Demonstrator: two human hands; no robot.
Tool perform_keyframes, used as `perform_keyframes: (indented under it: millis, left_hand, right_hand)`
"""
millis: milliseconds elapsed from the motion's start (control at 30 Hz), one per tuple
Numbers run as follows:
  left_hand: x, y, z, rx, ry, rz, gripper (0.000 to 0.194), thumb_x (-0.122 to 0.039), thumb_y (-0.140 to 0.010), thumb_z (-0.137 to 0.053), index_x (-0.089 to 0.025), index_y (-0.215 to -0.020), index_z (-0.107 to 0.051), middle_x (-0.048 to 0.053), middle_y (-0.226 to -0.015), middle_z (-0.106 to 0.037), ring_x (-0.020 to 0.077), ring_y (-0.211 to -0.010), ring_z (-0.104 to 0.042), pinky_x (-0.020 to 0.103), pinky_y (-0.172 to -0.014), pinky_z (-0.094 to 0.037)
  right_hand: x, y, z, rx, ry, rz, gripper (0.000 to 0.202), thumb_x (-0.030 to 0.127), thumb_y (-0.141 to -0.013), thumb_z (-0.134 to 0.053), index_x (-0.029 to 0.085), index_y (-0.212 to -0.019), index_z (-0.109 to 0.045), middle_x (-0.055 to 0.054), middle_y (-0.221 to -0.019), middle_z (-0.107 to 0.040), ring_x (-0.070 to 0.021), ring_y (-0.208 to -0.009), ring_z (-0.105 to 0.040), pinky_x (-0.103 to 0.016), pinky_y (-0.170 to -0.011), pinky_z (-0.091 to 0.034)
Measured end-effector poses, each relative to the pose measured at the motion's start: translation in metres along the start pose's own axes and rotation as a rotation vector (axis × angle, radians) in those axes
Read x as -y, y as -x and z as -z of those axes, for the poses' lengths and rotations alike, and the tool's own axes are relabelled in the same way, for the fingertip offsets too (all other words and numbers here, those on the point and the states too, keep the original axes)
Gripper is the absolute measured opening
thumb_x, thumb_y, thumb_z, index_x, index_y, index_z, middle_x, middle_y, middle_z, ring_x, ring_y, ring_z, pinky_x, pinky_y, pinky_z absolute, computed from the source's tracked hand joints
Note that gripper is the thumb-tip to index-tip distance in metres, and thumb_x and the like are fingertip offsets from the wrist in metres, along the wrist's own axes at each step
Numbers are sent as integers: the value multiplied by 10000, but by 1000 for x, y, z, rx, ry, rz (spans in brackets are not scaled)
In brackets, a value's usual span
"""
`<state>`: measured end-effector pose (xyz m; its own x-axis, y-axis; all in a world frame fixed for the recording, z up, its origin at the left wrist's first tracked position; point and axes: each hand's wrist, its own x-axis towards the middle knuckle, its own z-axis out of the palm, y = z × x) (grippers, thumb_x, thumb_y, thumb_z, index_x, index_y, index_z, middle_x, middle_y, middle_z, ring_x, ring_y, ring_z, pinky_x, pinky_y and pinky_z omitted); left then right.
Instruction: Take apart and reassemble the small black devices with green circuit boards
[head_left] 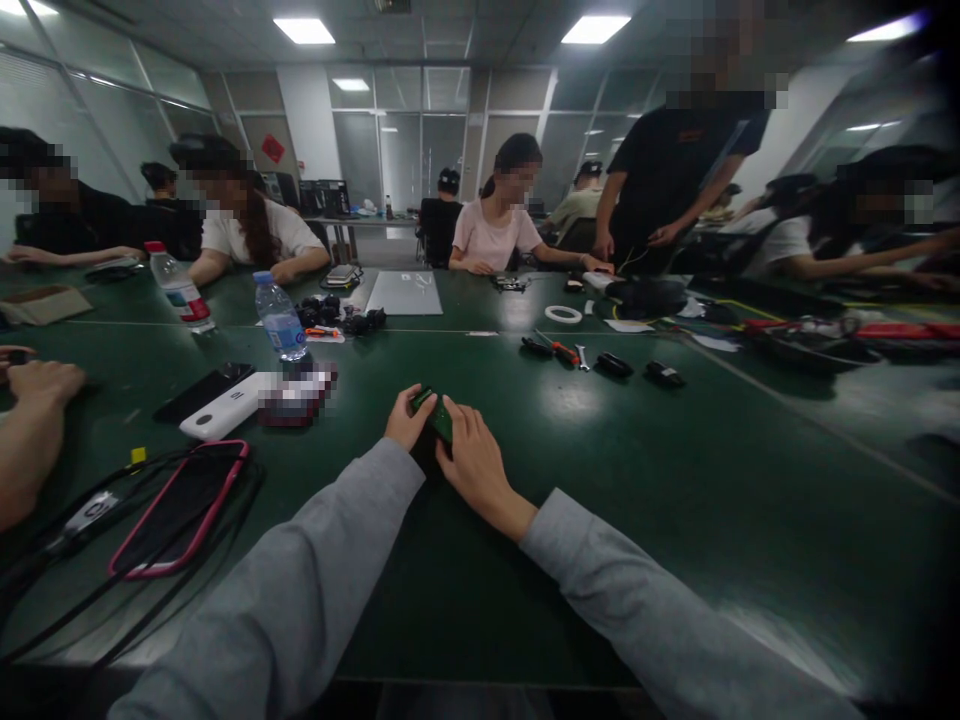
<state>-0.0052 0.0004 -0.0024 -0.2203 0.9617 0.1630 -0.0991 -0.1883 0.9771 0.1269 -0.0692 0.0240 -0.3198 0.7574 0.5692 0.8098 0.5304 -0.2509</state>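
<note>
A small green board [442, 424], which looks like a circuit board, is between my two hands just above or on the table. My left hand [407, 421] pinches its far left end between thumb and fingers. On the other side, my right hand [480, 468] has its fingers curled over the board's right edge, with the thumb near its lower end. My fingers hide much of the board, and I cannot tell whether it touches the tabletop. Beyond my hands lie an orange-and-black screwdriver [559, 347], a small wrench [582, 357] and dark oblong items [615, 365].
On the green table [675, 520], a pink-rimmed phone [180, 510] lies among black cables [97, 510] at left. A white power bank [225, 405] and water bottles [281, 318] stand or lie behind it. Another person's hand [45, 390] rests at the left edge. Co-workers sit opposite.
</note>
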Motion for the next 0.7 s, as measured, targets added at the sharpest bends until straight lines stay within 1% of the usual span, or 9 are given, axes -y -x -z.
perform_keyframes:
  millis: [100, 167, 267, 300, 367, 467, 567, 633, 700]
  left_hand:
    - [-3, 6, -7, 23, 133, 164, 405, -392, -706, -678, -158, -1007, -541, 62, -919, -626, 140, -790, -615, 276, -706, -504]
    - [-2, 7, -9, 39, 205, 225, 432, -431, -678, -693, -164, -985, -546, 37, -836, -619, 122, -679, -599, 256, -613, -498]
    - [-2, 6, -8, 5, 271, 196, 448, -428, -630, -732, -170, -953, -561, 19, -819, -614, 106, -671, -593, 232, -618, -494]
    - [-3, 6, -6, -5, 283, 189, 448, -430, -621, -738, -173, -945, -567, 16, -823, -613, 105, -682, -595, 230, -629, -496]
    - [-7, 6, -5, -2, 294, 212, 455, -446, -610, -741, -188, -944, -571, 10, -834, -609, 108, -689, -600, 237, -630, -501]
    - [-14, 8, -3, 19, 300, 296, 481, -457, -602, -743, -219, -981, -568, 7, -875, -602, 118, -684, -610, 252, -599, -504]
    - [-18, 10, -2, 18, 317, 311, 492, -431, -601, -754, -248, -1017, -568, 3, -921, -605, 116, -692, -615, 236, -585, -493]
    - [-19, 10, -2, 32, 352, 318, 485, -424, -619, -746, -257, -1039, -572, 8, -954, -615, 123, -728, -624, 243, -617, -498]
    - [-20, 10, -2, 65, 406, 332, 480, -421, -642, -732, -244, -1060, -575, 26, -967, -630, 136, -775, -631, 265, -674, -506]
  right_hand:
    - [-1, -2, 4, -32, 3, 6, 604, 149, -861, -435, 171, -1417, -202, -120, -1257, -413, -265, -1118, -409, -430, -929, -428]
    - [-3, -4, 6, -33, -25, 21, 595, 163, -868, -441, 167, -1416, -209, -123, -1267, -406, -265, -1133, -403, -432, -943, -417]
    - [-9, -5, 4, -39, -153, 49, 591, 287, -880, -492, 149, -1398, -242, -138, -1268, -401, -272, -1159, -394, -445, -971, -396]
    - [-12, -5, 2, -51, -222, 35, 589, 341, -885, -497, 145, -1387, -259, -142, -1263, -405, -271, -1161, -398, -446, -979, -390]
    - [-19, -6, -4, -89, -399, -71, 559, 428, -904, -461, 147, -1357, -295, -140, -1221, -439, -252, -1120, -443, -431, -968, -400]
    - [-33, -9, -12, -104, -716, -338, 462, 500, -926, -381, 159, -1237, -406, -101, -1070, -526, -200, -979, -531, -378, -896, -451]
    - [-44, -12, -16, -14, -1018, -500, 445, 579, -883, -413, 183, -1069, -491, -65, -987, -550, -181, -896, -563, -324, -775, -503]
    - [-47, -12, -16, 61, -1209, -551, 441, 600, -853, -455, 198, -1028, -497, -51, -981, -545, -170, -838, -580, -295, -679, -525]
    - [-46, -12, -14, 148, -1387, -584, 428, 598, -840, -485, 207, -1016, -484, -39, -969, -549, -154, -763, -599, -287, -632, -534]
